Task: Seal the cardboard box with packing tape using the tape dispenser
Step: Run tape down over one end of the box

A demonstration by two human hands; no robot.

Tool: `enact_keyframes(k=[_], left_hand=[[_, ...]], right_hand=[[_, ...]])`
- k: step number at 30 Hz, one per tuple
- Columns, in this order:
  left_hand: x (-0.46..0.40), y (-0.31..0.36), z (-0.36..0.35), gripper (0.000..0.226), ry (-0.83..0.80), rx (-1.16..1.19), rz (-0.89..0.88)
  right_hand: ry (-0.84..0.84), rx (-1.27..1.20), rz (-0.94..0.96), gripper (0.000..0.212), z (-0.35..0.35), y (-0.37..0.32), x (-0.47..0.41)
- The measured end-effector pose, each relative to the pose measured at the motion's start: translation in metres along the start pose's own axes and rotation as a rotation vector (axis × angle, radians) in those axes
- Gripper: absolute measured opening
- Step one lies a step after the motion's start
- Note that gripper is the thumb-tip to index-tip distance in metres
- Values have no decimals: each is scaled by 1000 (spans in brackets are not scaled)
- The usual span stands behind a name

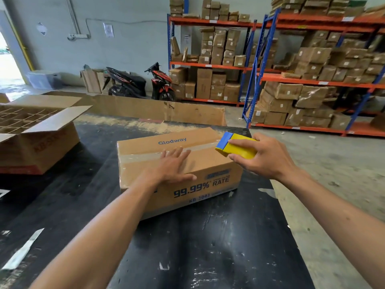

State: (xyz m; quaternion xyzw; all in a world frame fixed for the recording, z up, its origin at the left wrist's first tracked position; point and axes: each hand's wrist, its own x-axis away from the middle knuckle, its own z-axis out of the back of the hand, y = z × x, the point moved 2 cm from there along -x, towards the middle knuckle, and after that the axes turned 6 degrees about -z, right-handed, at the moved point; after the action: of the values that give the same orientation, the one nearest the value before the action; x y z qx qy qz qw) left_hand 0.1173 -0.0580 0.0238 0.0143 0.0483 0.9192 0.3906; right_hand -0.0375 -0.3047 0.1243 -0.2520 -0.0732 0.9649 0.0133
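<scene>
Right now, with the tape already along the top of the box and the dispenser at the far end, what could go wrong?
1. The tape dispenser sits at the box's right end, held in the right hand. If the tape is cut too short there, the end flap may lift.
2. The left hand lies flat on the box near the tape; a finger may stick to the strip and wrinkle it.
3. The box sits near the table edge on the right, so a hard pull could slide it off.

A black table (pixel 208 247) carries the sealed cardboard box (pixel 206 184), an open carton (pixel 39 147), and paper scraps (pixel 23 250).
</scene>
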Motion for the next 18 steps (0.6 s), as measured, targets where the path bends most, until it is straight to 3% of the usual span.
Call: enact_keyframes(k=[4,7,13,16,18], left_hand=[[-29,44,-29,81,6,-42,42],[-25,41,-41,61,81,-158,-26],[10,-9,-30,56,71,96,-215],[27,-32,-5,57,-15,355,-164],[21,-24,8,69,6,347,-108]], right_hand=[[-7,-16,5,45,1,2,4],[6,-93,-40,42,0,10,6],[26,-233,-72,44,-9,12,6],[14,-243,-67,43,-11,12,8],[14,-254,-67,43,-11,11,7]])
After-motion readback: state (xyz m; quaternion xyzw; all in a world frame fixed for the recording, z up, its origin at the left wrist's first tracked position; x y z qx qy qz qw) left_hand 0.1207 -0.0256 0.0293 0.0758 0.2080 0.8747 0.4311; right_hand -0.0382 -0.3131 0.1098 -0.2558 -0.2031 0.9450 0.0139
